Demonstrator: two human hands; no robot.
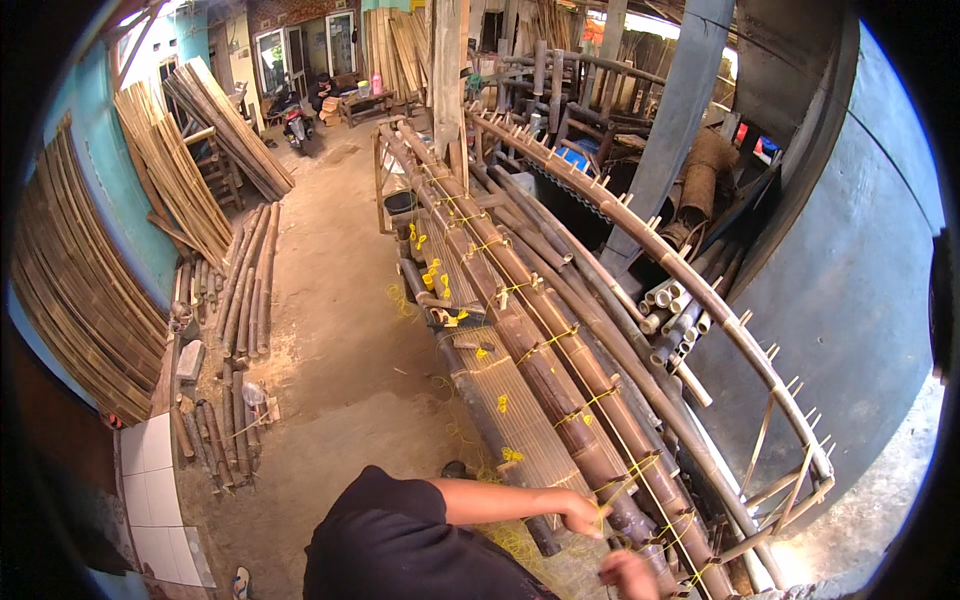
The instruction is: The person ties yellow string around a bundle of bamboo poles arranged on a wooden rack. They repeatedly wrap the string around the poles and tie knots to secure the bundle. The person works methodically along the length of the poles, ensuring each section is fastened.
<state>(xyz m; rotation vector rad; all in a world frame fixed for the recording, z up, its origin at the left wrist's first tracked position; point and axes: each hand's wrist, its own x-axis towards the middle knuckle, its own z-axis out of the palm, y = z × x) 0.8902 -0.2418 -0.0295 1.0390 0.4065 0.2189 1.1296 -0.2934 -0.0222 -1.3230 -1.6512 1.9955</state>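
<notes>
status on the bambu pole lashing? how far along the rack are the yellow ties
Done: yellow ties already cross the bamboo poles at intervals from the far end of the rack to near the person. In hand: the left hand pinches yellow cord at the near end; the right hand rests on the poles just below. Left: the near-end tie looks unfinished; loose cord lies below.

Glossy brown bamboo poles [560, 370], thin yellow plastic-looking twine [548, 342], matt split-bamboo matting [520, 410], rough dusty dirt floor [330, 330]

Left hand [582, 516] and right hand [628, 575] pinch yellow string [640, 468] on lashed bamboo poles [560, 370]
</notes>
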